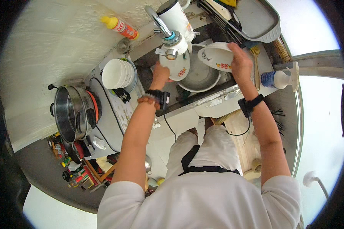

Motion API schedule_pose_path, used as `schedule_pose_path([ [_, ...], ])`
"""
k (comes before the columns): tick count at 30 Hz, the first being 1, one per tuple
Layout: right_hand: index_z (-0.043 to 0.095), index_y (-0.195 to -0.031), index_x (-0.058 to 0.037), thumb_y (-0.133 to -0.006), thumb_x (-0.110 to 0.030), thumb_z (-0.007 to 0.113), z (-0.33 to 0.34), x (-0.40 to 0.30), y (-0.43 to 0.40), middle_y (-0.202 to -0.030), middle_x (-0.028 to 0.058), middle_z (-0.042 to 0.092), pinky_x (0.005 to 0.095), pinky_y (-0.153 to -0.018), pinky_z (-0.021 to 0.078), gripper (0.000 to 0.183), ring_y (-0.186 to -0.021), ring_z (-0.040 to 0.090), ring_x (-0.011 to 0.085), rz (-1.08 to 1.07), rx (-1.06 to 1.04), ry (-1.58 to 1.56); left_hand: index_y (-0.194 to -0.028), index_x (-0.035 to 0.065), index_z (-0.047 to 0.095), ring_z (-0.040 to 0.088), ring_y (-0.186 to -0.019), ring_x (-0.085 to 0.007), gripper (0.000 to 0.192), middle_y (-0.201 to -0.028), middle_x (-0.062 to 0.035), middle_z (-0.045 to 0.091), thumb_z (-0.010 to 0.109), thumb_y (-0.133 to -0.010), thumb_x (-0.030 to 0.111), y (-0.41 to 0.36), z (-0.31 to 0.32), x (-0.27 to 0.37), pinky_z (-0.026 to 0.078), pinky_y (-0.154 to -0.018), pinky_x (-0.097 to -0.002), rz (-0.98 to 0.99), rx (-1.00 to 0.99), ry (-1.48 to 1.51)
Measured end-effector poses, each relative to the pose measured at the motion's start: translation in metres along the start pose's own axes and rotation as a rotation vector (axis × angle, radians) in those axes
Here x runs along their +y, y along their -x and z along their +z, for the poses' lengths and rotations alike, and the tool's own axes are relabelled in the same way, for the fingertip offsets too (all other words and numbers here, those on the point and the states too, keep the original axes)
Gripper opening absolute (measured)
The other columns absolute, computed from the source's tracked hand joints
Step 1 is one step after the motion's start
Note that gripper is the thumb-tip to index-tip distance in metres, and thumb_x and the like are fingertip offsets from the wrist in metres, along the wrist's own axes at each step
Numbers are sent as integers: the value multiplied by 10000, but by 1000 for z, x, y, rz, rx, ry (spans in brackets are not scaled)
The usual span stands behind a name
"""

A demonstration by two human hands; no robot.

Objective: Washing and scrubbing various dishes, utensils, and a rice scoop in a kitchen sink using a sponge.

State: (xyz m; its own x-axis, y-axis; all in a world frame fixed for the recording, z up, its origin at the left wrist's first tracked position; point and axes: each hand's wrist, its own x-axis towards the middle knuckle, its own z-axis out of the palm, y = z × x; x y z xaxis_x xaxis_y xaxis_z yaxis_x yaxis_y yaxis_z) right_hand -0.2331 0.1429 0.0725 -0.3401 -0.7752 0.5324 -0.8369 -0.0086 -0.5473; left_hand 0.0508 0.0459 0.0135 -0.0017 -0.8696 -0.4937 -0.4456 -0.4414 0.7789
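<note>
Over the dark sink [176, 98], my left hand [161, 75] grips a white plate or shallow bowl [176, 67] with a flower print, just below the faucet [172, 43]. My right hand [241, 63] holds a white bowl [216, 55] with a similar print, tilted on its side. Between and below the two lies a round metal basin [202, 74] in the sink, with what looks like cloudy liquid inside. Stacked white bowls [114, 74] rest in a blue-rimmed container on the counter, left of the sink.
A steel pot [71, 114] stands at the far left. Behind the sink are a yellow-capped bottle [121, 27] and a white water heater or filter [175, 17]. On the right are a grey tray [255, 20], a yellow brush [256, 63] and a spray bottle [278, 79]. Cables hang near my wrists.
</note>
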Motion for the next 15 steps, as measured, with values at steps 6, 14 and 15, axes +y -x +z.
schedule_pose_path([
  [6, 578, -1012, -63, -599, 60, 549, 58, -4, 8, -1050, 134, 584, 363, -841, 455, 432, -1003, 551, 295, -400, -249, -22, -1141, -99, 371, 627, -589, -277, 397, -872, -259, 582, 435, -785, 65, 64, -54, -13, 503, -411, -264, -156, -5, 356],
  [14, 513, -1012, -92, -741, -94, 536, 141, -24, 16, -1058, 93, 550, 395, -781, 468, 271, -969, 538, 242, -823, -459, 121, -1119, -73, 430, 470, -489, -93, 337, -1113, -278, 504, 456, -813, 67, 133, -93, -27, 428, -398, -144, -593, -394, 1120],
  [15, 510, -1014, -93, -741, -91, 537, 149, -26, 15, -1076, 90, 539, 403, -768, 473, 275, -971, 537, 241, -839, -440, 86, -1166, -77, 401, 466, -485, -85, 381, -1152, -297, 468, 443, -824, 86, 140, -92, -29, 414, -389, -145, -660, -529, 1307],
])
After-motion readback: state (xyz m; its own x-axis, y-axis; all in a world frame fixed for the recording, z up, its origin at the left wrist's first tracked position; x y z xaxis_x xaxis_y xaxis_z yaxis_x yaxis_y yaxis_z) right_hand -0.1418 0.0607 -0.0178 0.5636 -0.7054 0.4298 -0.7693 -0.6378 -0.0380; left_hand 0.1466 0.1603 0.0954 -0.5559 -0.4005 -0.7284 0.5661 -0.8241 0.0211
